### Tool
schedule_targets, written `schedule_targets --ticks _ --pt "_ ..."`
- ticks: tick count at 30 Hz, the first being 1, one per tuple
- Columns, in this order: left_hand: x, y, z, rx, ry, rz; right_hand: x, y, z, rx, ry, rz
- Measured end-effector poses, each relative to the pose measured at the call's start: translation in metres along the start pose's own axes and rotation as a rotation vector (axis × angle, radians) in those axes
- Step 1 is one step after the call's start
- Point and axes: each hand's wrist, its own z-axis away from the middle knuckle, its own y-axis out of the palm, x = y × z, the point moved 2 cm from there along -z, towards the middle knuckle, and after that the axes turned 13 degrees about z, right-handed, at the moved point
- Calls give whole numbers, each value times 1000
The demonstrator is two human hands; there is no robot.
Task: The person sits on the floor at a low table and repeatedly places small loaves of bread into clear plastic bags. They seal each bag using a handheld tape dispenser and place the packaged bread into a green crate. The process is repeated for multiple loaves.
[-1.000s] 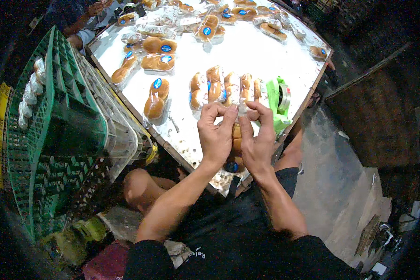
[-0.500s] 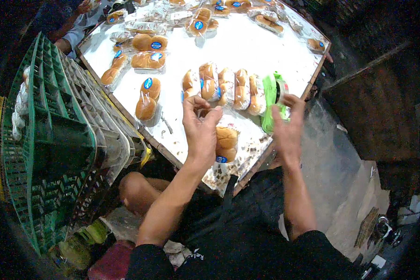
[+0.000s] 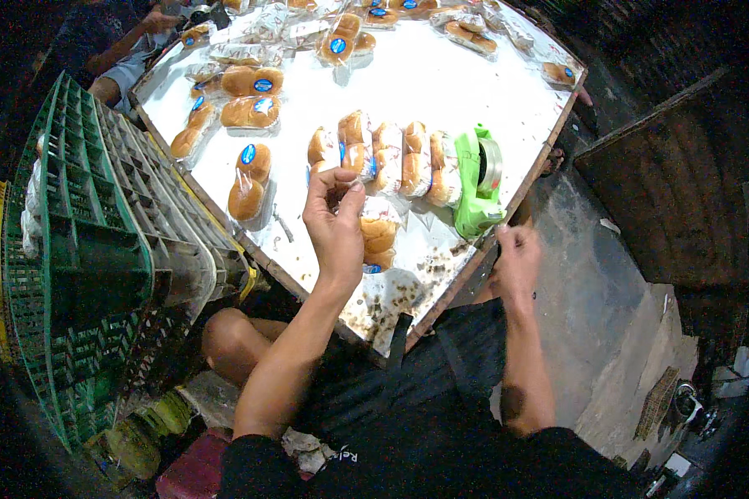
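My left hand point(image 3: 337, 223) is closed, thumb and forefinger brought together over the table. Whatever is between those fingertips is too small to make out. Partly behind it lies a bread pack point(image 3: 380, 236), brown buns in clear film with a blue label. At the table's right edge my right hand point(image 3: 518, 262) has its fingers curled in; anything they pinch is not discernible. Just beyond it stands a bright green tape dispenser point(image 3: 474, 212) with a tape roll point(image 3: 490, 163) in it. A row of wrapped bun packs point(image 3: 387, 158) runs left from the dispenser.
The white table point(image 3: 408, 79) carries more wrapped buns point(image 3: 252, 96) at the left and far side. Stacked green and grey crates point(image 3: 100, 208) stand close on the left. A person's hand point(image 3: 160, 21) shows at the far left. Dark wooden board point(image 3: 666, 183) stands at right.
My right hand has moved from beside the tape roll down toward me, its fingers curling in. The dispenser now shows more fully. My left hand keeps its pinch near the bread pack.
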Motion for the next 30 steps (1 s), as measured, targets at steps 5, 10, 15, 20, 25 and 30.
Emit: schedule_targets --ticks 5,10,15,20,25,30 --pt "19 -2 3 -38 108 -38 80 37 56 311 -117 -501" --pt "7 -1 14 -19 64 -113 152 57 79 268 -268 -688" --pt "-10 2 27 104 431 -350 163 61 68 266 -212 -834" --pt "-43 -6 22 98 77 27 142 56 56 1120 53 -856" --pt "-40 -34 -19 -112 -86 497 170 97 49 908 -148 -557" --pt "-30 -41 -60 -47 252 -422 217 102 18 559 -681 -49"
